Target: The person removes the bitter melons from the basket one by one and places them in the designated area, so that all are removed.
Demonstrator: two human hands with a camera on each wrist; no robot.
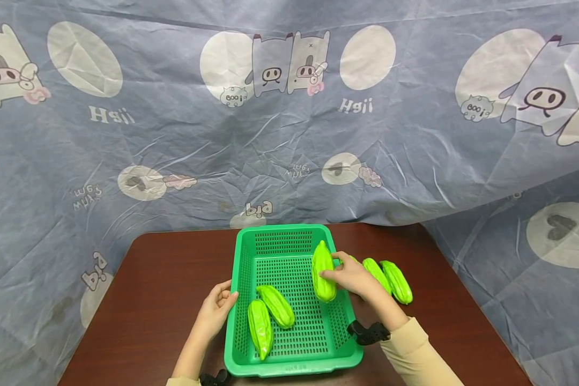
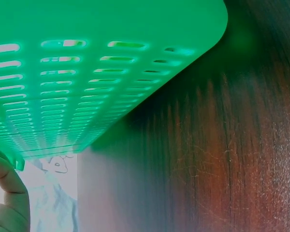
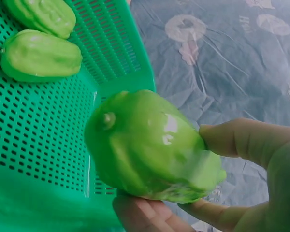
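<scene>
My right hand holds a bright green, ridged bitter melon between thumb and fingers, over the right side of a green plastic basket. In the right wrist view this bitter melon fills the middle, with the thumb on one side and fingers beneath. Two more bitter melons lie side by side on the basket floor, toward the near left. My left hand grips the basket's left rim, thumb over the edge. Only part of that hand shows in the left wrist view, beside the slotted basket wall.
Right of the basket, more bitter melons lie on the dark brown table; one is partly hidden behind my right hand. A grey-blue cloth with cartoon prints hangs behind the table. Black wrist bands sit on both wrists.
</scene>
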